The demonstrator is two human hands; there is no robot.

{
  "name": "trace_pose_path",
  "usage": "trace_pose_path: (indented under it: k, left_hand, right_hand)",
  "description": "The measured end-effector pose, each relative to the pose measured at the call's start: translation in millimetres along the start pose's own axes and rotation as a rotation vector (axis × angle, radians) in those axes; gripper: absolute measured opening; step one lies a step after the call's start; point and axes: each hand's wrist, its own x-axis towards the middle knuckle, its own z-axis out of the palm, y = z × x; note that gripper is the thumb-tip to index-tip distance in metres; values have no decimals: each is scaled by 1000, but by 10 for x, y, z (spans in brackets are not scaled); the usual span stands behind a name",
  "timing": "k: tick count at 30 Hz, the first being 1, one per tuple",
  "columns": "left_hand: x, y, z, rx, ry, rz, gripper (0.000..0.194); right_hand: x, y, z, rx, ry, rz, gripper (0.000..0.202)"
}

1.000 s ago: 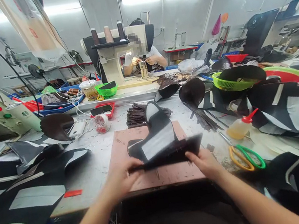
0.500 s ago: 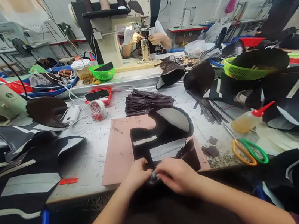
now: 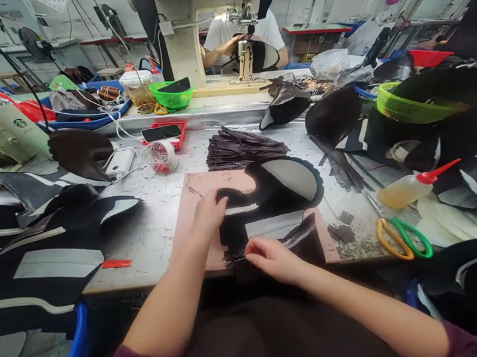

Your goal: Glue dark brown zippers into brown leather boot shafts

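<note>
You have a dark leather shoe upper [image 3: 270,203] lying flat on the pink cutting board [image 3: 191,222], near the front edge of the table. It is black-brown and glossy, with the inner side turned up: a pale grey lining patch shows on the rounded part at the upper right, whose outer edge is scalloped, and a pale strip runs across the middle. A narrow arm of the piece reaches left, and your left hand [image 3: 210,213] presses flat on its end. The lower part folds up into a dark brown flap [image 3: 305,240] at the board's front edge, where your right hand [image 3: 272,260] pinches the edge just left of the flap.
</note>
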Motion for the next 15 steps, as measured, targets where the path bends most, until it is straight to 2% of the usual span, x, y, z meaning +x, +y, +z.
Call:
trace_pose_path:
  k: [2, 4, 5, 7, 9, 10, 12, 15]
  left_hand:
    - [-109, 51, 101, 10, 116, 46, 31]
    - [-295, 79, 171, 34, 153, 206, 32]
    - [-396, 84, 198, 46, 94, 302, 28]
    - [-573, 79, 241, 62, -157, 417, 20]
    - [-689, 63, 276, 104, -393, 391, 17]
    - [-721, 57, 290, 140, -452, 368, 17]
    - [-739, 58, 308, 209, -493, 335, 22]
    - [-687, 94, 307, 232, -533, 274, 22]
  right_hand:
    - [2, 12, 16, 6, 32, -24, 6]
    - [3, 47, 34, 83, 73, -56, 7]
    - [-3, 67, 38, 127, 108, -74, 9]
    - [-32, 100, 17, 166, 217, -113, 9]
    - [-84, 123, -70, 65, 342, -153, 5]
    - [-115, 134, -143, -44, 380, -172, 5]
    - [-179, 162, -340, -326, 386, -187, 19]
    - [-262, 214, -665, -660, 262, -51, 36]
